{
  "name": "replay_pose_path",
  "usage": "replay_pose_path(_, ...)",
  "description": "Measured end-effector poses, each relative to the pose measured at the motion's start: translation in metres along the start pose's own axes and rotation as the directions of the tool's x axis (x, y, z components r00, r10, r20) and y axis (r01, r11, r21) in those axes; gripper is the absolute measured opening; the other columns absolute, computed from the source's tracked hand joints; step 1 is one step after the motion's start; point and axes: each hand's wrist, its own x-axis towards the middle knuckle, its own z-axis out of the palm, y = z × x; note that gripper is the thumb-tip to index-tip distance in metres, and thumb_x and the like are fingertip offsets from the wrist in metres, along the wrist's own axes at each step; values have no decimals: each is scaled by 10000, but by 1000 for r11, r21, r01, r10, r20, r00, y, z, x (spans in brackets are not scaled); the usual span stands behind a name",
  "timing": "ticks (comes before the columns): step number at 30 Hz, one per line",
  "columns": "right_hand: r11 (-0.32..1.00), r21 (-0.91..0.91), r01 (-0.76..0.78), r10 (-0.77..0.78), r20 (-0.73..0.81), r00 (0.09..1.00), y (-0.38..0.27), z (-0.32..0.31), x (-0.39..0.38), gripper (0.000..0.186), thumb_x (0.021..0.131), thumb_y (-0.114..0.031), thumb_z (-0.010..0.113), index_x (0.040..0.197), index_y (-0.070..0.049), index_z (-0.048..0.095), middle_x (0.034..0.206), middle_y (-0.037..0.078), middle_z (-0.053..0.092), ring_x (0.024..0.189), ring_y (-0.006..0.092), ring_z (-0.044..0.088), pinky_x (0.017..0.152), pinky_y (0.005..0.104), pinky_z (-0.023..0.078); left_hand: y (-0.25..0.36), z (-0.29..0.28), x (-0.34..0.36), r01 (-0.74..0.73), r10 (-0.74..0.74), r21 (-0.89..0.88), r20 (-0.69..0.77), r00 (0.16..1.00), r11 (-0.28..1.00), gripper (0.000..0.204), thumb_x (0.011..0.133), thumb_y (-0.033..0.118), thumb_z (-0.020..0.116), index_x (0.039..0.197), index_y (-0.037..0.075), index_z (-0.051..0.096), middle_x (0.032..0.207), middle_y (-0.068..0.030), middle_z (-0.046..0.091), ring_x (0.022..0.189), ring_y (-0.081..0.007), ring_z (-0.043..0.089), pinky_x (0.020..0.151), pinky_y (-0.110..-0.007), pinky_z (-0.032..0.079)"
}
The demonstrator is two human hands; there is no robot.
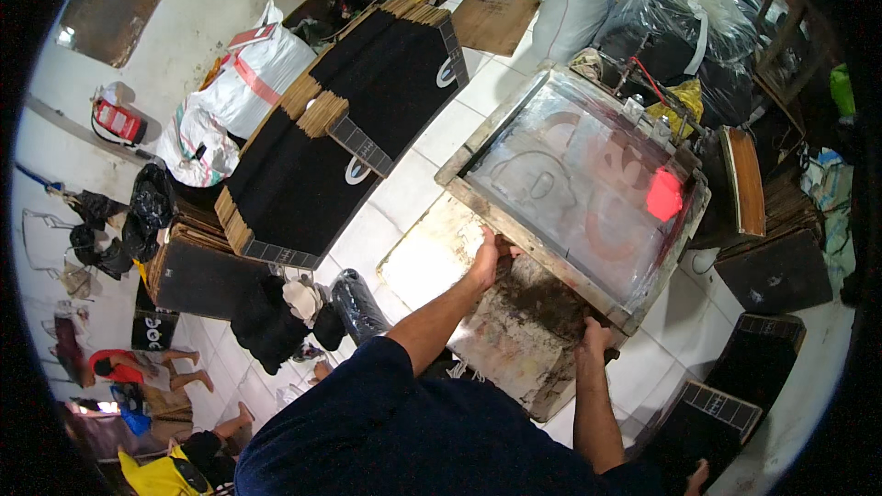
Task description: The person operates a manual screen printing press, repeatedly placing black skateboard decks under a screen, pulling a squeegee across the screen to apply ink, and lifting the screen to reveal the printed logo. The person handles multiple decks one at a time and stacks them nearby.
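A screen-printing frame (542, 251) with a wooden rim and grey mesh lies tilted before me, faint curved shapes showing in the mesh. A bright pink-red patch of ink (664, 195) sits at its right side. My left hand (487, 259) is at the frame's near edge, closed, its fingertips partly under the rim. By the near right corner is my right hand (595, 338), also closed, thumb up. What either hand grips is hidden. Beneath the frame and between my hands lies a stained, worn board (519, 340).
To the left stand long stacks of black fabric-topped boards (367, 73). Stuffed white sacks (262, 69) and a fire extinguisher (119, 119) are behind them. Plastic bags (671, 9) crowd the far right. Black panels (703, 413) lie near right. Other people (129, 366) are at lower left.
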Motion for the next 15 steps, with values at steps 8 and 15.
replay_pose_path(8,842,-509,181,-365,-289,885,-12,20,-59,601,881,-345,782,1298,30,566,1316,203,548,1208,385,546,1024,534,416,6,-19,-1,51,-76,188,130,989,981,951,1028,732,81,1335,2,609,1177,-154,747,1173,-265,634,1083,-418,411)
replay_pose_path(15,617,-567,546,-749,-210,628,10,92,-128,347,876,-136,735,1167,-25,583,1141,165,542,1100,349,545,993,487,420,52,-154,-25,-422,207,712,372,905,561,384,984,457,635,1030,97,759,847,-124,752,742,-274,722,667,-437,547)
